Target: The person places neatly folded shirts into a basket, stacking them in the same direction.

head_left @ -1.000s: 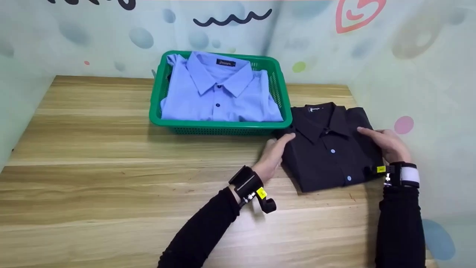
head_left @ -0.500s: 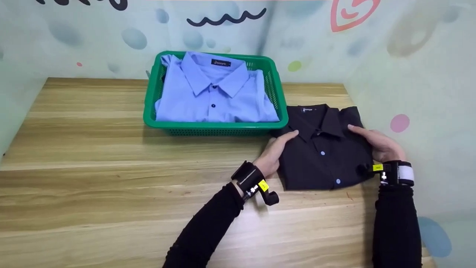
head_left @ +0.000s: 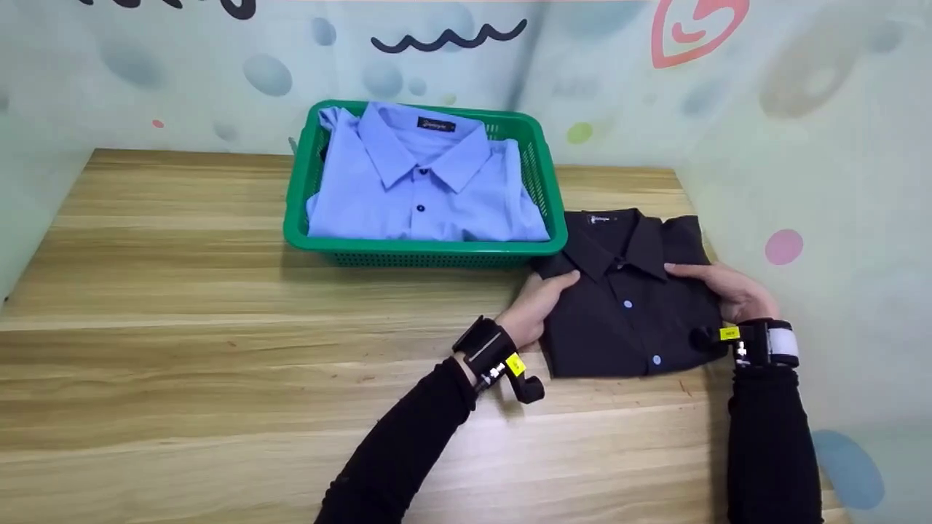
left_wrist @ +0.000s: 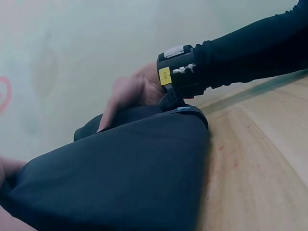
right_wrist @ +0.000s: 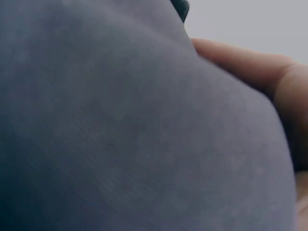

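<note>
A folded black shirt [head_left: 593,331] with pale buttons lies collar-away at the right of the table, its upper left corner by the basket. My left hand [head_left: 530,309] grips its left side, thumb on top and the other fingers hidden beneath. On the opposite side, my right hand [head_left: 739,291] holds the shirt with the thumb over the front; its remaining fingers are mostly out of sight. The left wrist view shows the shirt [left_wrist: 120,173] bulging between both hands. Cloth [right_wrist: 144,134] fills most of the right wrist view.
A green plastic basket [head_left: 426,246] stands at the back centre, holding a folded light blue shirt [head_left: 466,215]. The wooden table [head_left: 218,349] meets a patterned wall [head_left: 619,87] behind and another close to the right arm.
The black shirt has shifted slightly left with my right hand, whose thumb lies further in over the front. My left hand keeps its hold with little movement. The basket stays beside the shirt.
</note>
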{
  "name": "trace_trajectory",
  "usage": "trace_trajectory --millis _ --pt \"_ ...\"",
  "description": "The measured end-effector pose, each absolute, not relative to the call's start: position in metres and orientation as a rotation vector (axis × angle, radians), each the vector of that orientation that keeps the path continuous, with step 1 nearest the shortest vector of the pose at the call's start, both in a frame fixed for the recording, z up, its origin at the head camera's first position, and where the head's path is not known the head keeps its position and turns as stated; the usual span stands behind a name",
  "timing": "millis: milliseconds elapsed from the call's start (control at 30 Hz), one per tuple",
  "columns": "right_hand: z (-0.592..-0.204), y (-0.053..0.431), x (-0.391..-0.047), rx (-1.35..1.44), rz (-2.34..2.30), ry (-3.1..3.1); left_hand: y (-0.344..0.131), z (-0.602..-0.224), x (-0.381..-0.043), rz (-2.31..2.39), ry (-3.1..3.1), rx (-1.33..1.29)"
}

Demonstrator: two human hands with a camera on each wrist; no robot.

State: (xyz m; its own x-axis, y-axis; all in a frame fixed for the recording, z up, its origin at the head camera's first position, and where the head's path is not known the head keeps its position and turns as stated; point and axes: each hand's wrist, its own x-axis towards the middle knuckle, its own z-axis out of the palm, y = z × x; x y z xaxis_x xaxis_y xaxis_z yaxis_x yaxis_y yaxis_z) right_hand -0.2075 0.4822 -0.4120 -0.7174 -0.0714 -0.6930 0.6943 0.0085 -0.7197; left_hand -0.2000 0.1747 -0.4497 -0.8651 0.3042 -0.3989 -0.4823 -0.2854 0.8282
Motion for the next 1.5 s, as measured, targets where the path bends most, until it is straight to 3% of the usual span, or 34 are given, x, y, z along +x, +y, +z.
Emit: trace_trajectory --millis 600,1067,1500 --pt "-0.414 0.481 -0.210 0.689 -1.774 1.705 0.190 -0.435 -0.181 2.031 1.794 -0.262" --pt "-0.414 0.484 -0.208 0.625 -1.788 1.643 0.210 -0.393 -0.176 1.898 2.072 0.203" --pt "-0.411 0.482 -0.208 0.651 -1.880 1.690 0.196 -0.381 -0.188 1.720 2.306 0.230"
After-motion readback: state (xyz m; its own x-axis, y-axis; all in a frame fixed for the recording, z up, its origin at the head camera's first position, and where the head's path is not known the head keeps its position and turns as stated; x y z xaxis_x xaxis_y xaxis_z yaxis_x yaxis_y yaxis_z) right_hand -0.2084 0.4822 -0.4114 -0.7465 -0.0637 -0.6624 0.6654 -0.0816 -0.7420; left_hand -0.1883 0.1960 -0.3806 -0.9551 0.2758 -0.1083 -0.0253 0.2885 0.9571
